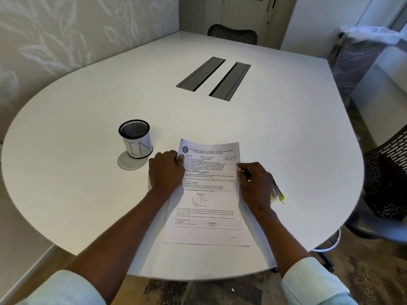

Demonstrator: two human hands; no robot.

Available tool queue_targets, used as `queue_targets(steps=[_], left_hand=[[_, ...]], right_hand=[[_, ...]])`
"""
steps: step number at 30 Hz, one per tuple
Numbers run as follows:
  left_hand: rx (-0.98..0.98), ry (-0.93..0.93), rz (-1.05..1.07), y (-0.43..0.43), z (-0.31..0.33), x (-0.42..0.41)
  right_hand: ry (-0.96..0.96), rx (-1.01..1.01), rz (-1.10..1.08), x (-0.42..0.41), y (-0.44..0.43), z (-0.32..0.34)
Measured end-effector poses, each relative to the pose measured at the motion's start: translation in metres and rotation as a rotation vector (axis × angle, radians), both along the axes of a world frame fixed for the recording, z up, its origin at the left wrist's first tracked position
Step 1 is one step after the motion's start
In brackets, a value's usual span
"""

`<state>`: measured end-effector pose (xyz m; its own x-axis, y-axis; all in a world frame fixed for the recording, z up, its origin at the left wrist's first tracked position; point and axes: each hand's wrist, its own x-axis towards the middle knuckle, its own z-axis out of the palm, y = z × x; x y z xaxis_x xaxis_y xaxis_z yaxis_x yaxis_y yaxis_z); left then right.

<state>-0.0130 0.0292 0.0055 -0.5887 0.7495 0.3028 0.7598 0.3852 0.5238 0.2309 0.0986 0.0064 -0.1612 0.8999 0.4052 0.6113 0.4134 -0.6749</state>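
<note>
On the table (88,128), the exam sheet (209,205) runs lengthwise, heading roughly away.

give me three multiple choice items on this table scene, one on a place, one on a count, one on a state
1. Where does the mesh cup stand?
A) left of the printed paper
B) on top of it
C) on a chair

2. How many grey slots are set in the table?
A) one
B) two
C) four

3. How is the paper?
A) rolled up
B) torn in half
C) print side up, a hand at each side edge

Answers:
1 A, the cup stands on bare table beyond the left hand.
2 B, two lie side by side beyond the paper.
3 C, its text faces up between the left hand and the right hand.
</note>
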Motion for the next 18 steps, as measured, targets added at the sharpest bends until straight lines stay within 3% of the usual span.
queue_targets(steps=[18], left_hand=[[-0.17, 0.139, 0.01, 0.005, -0.016, -0.006]], right_hand=[[-0.153, 0.006, 0.027, -0.003, 0.002, -0.023]])
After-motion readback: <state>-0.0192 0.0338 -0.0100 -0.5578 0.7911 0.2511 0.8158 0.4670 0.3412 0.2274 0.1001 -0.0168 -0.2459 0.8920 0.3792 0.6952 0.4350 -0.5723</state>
